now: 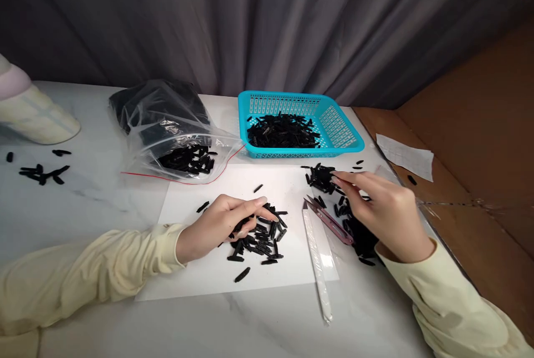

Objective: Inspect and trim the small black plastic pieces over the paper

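Note:
My left hand (227, 222) is over a pile of small, narrow black pieces (261, 241) on a white sheet (183, 269). Its thumb and forefinger stretch forward while the other fingers curl round some of the black pieces. On the right, my right hand (381, 202) has thumb and forefinger pinched together at the edge of a second black heap (320, 178); what lies between the fingertips is too small to tell. Beside this hand lie pink thread snips (334, 224) and a white, pen-like tool (317, 263). More black pieces (362, 238) lie partly hidden under the right hand.
A blue basket (298, 152) with many black pieces stands at the back. To its left, a clear zip bag (167, 124) with a red edge lies with its mouth towards me. A pale bottle (37, 108) and loose pieces (44, 173) are far left; cardboard (471, 124) borders the right.

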The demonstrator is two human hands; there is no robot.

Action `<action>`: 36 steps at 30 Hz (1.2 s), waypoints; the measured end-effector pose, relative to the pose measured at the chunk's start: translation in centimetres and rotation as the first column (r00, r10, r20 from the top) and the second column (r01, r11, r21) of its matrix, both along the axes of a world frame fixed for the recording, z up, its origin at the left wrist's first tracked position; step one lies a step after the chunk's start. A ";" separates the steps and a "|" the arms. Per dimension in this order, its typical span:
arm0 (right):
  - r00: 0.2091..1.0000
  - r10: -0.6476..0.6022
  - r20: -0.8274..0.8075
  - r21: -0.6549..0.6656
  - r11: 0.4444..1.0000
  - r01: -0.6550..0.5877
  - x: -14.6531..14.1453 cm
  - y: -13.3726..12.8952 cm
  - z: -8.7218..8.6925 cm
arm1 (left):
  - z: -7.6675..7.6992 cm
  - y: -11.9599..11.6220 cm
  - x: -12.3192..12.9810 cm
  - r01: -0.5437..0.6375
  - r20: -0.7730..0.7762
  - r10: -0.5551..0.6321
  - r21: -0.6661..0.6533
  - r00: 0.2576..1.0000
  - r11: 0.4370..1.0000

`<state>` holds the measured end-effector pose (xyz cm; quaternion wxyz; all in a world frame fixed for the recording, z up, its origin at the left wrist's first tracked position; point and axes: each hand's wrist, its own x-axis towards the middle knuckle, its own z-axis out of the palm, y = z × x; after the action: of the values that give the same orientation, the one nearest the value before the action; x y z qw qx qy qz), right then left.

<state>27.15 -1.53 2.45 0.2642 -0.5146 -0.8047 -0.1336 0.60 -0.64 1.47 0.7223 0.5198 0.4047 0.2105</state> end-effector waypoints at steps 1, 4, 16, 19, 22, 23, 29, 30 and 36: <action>0.999 -0.041 0.018 -0.034 0.999 0.041 0.9 0.6 0.0 | 0.1 0.1 0.0 -0.004 0.012 0.004 -0.016 1.000 1.000; 0.997 -0.065 0.046 -0.094 0.993 0.069 2.9 2.0 -0.5 | 0.2 0.3 0.0 -0.007 0.043 0.010 -0.069 0.999 0.998; 0.967 0.201 -0.158 -0.327 0.913 -0.243 -4.6 0.4 3.7 | 0.0 0.5 -0.2 -0.026 0.108 0.042 -0.145 0.993 0.989; 0.883 0.338 -0.326 -0.341 0.829 -0.443 -8.7 -0.7 3.5 | -0.1 0.4 -0.1 -0.069 0.096 0.082 -0.134 0.992 0.989; 0.854 0.342 -0.392 -0.416 0.762 -0.497 -11.0 -0.7 2.4 | -0.1 0.3 0.1 -0.084 0.082 0.092 -0.105 0.992 0.991; 0.851 0.334 -0.406 -0.433 0.749 -0.501 -11.3 -0.6 2.0 | -0.1 0.3 0.1 -0.084 0.076 0.091 -0.101 0.993 0.991; 0.747 0.076 -0.660 -0.513 0.681 -0.522 -10.4 -0.7 1.7 | -0.1 0.5 0.0 -0.032 0.094 0.040 -0.090 0.995 0.995; 0.696 -0.021 -0.718 -0.540 0.647 -0.538 -10.0 -0.9 1.8 | -0.1 0.5 0.0 -0.024 0.092 0.032 -0.084 0.995 0.996; 0.335 -0.402 -0.853 -0.515 0.539 -0.667 -7.8 -2.8 0.4 | -0.4 0.1 -0.2 -0.006 0.035 0.004 0.084 0.999 0.996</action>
<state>19.32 -4.28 2.83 0.4052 -0.4641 -0.5013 0.6075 0.39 -0.50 1.12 0.7063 0.5448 0.3843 0.2380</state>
